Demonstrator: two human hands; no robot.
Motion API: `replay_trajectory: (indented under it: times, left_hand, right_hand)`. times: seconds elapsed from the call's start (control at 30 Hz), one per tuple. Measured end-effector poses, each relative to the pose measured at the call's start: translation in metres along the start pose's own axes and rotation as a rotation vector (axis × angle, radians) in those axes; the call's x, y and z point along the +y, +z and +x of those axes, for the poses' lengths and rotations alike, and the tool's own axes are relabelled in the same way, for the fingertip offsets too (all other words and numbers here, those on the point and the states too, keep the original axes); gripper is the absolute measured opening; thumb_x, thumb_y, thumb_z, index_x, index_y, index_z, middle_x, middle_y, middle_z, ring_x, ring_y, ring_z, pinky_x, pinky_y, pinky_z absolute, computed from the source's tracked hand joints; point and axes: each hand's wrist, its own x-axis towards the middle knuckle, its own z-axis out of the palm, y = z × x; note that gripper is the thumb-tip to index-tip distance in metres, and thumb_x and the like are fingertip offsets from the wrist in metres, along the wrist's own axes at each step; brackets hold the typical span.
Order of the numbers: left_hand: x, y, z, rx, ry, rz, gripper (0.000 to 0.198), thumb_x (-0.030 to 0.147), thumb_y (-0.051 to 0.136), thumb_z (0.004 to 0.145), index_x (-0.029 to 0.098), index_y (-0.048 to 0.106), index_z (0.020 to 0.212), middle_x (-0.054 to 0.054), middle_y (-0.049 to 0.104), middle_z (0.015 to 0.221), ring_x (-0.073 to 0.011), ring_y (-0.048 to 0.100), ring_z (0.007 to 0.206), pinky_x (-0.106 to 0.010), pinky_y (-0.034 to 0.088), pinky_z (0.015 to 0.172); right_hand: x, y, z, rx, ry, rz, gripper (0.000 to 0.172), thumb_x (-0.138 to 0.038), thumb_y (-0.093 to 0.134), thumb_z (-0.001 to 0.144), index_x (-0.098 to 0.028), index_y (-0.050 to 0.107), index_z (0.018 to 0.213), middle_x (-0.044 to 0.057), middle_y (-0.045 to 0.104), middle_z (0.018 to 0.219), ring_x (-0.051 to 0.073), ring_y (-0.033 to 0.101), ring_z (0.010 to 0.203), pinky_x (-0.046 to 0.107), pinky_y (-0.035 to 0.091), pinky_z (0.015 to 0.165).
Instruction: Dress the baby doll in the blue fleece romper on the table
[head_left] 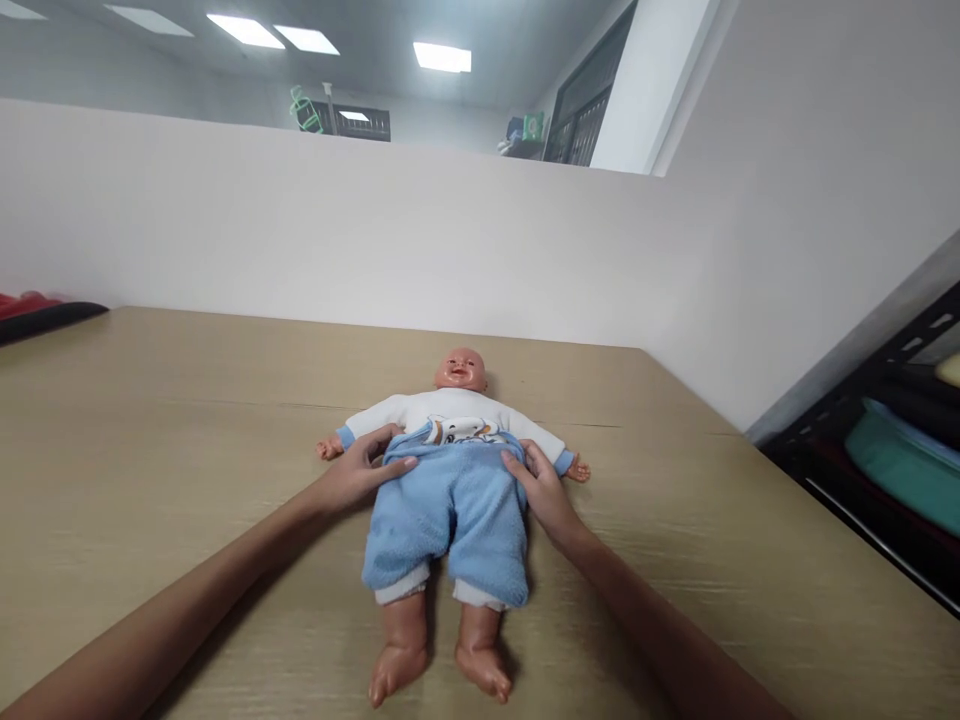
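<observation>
A baby doll (460,372) lies on its back on the wooden table, head toward the wall and bare feet toward me. It wears a white long-sleeved top (420,408) with blue cuffs and a printed animal picture on the front. Light blue fleece pants (450,500) with white leg cuffs cover its hips and upper legs. At the left side of the waistband my left hand (367,465) grips the pants, thumb on the front. My right hand (541,485) grips the waistband's right side in the same way. Fingers of both hands are partly hidden behind the cloth.
The wooden table (187,420) ends against a low white partition (337,230). On the right stands a dark metal shelf (885,370) holding a green cloth item (907,465). A red item (28,303) in a black-edged holder sits at the far left edge.
</observation>
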Motion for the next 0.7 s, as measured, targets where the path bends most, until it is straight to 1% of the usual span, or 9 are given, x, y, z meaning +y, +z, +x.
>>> replay_trajectory:
  times: [0.07,0.17,0.23,0.3,0.37,0.43,0.53,0.63,0.7]
  left_hand:
    - [-0.004,-0.009,-0.005,0.010,0.083,0.103,0.028,0.047,0.070,0.096,0.021,0.061,0.092,-0.002,0.056,0.102,-0.0220,0.055,0.103,-0.031,0.044,0.093]
    - [-0.010,-0.014,-0.008,0.074,0.157,0.213,0.024,0.045,0.063,0.100,0.021,0.064,0.099,-0.007,0.059,0.126,-0.0267,0.050,0.127,-0.037,0.035,0.113]
    - [-0.013,-0.009,-0.007,0.100,0.102,0.180,0.026,0.048,0.058,0.103,0.022,0.063,0.104,-0.005,0.062,0.117,-0.0241,0.055,0.115,-0.035,0.039,0.106]
    - [-0.015,0.002,-0.004,0.163,0.004,0.065,0.030,0.053,0.054,0.103,0.024,0.059,0.106,0.001,0.059,0.095,-0.0194,0.055,0.091,-0.031,0.045,0.087]
    - [-0.014,0.015,0.002,0.252,-0.081,-0.075,0.035,0.060,0.055,0.101,0.025,0.055,0.105,0.005,0.050,0.082,-0.0163,0.047,0.074,-0.027,0.041,0.071]
    - [-0.013,0.024,0.009,0.280,-0.126,-0.192,0.041,0.065,0.059,0.097,0.024,0.054,0.103,0.006,0.048,0.079,-0.0156,0.044,0.071,-0.025,0.039,0.066]
    - [-0.011,0.024,0.015,0.178,-0.148,-0.237,0.042,0.064,0.062,0.094,0.022,0.059,0.099,0.002,0.057,0.086,-0.0184,0.053,0.081,-0.028,0.045,0.074]
    - [-0.014,0.005,0.010,0.036,-0.135,-0.131,0.035,0.055,0.067,0.094,0.021,0.064,0.101,-0.002,0.065,0.098,-0.0232,0.059,0.094,-0.033,0.049,0.088]
    - [-0.016,-0.013,0.002,-0.099,-0.107,-0.091,0.032,0.049,0.071,0.091,0.021,0.067,0.106,-0.005,0.068,0.105,-0.0268,0.062,0.102,-0.037,0.050,0.095]
  right_hand:
    - [-0.001,-0.007,-0.002,-0.080,-0.018,-0.098,0.029,-0.050,0.067,0.090,-0.024,0.063,0.102,0.002,0.065,0.097,0.025,0.061,0.098,0.036,0.049,0.094]
    - [-0.004,-0.014,-0.005,-0.089,-0.139,-0.317,0.024,-0.047,0.068,0.091,-0.024,0.063,0.095,0.003,0.064,0.096,0.026,0.060,0.097,0.038,0.046,0.094]
    - [-0.004,-0.014,-0.005,-0.034,-0.221,-0.388,0.024,-0.047,0.067,0.094,-0.024,0.062,0.094,0.004,0.063,0.097,0.026,0.059,0.099,0.039,0.045,0.097]
    - [-0.002,-0.009,-0.002,0.026,-0.224,-0.345,0.025,-0.050,0.063,0.097,-0.025,0.060,0.096,0.004,0.063,0.096,0.026,0.058,0.098,0.040,0.045,0.097]
    - [0.002,-0.002,0.003,0.083,-0.153,-0.238,0.030,-0.056,0.060,0.097,-0.026,0.057,0.095,0.002,0.061,0.093,0.025,0.058,0.094,0.039,0.047,0.095]
    - [0.005,0.005,0.010,0.128,-0.061,-0.130,0.036,-0.063,0.061,0.093,-0.027,0.055,0.092,0.000,0.060,0.089,0.024,0.058,0.089,0.038,0.048,0.092]
    - [0.007,0.006,0.019,0.083,0.056,-0.017,0.040,-0.065,0.065,0.089,-0.027,0.060,0.098,0.003,0.068,0.098,0.025,0.063,0.096,0.039,0.051,0.095]
    - [0.005,-0.007,0.021,-0.061,0.162,0.044,0.035,-0.054,0.071,0.083,-0.025,0.068,0.102,0.005,0.074,0.113,0.028,0.064,0.112,0.041,0.047,0.107]
    - [0.001,-0.022,0.016,-0.164,0.177,0.007,0.028,-0.044,0.072,0.079,-0.024,0.071,0.099,0.004,0.075,0.110,0.028,0.064,0.110,0.043,0.046,0.110]
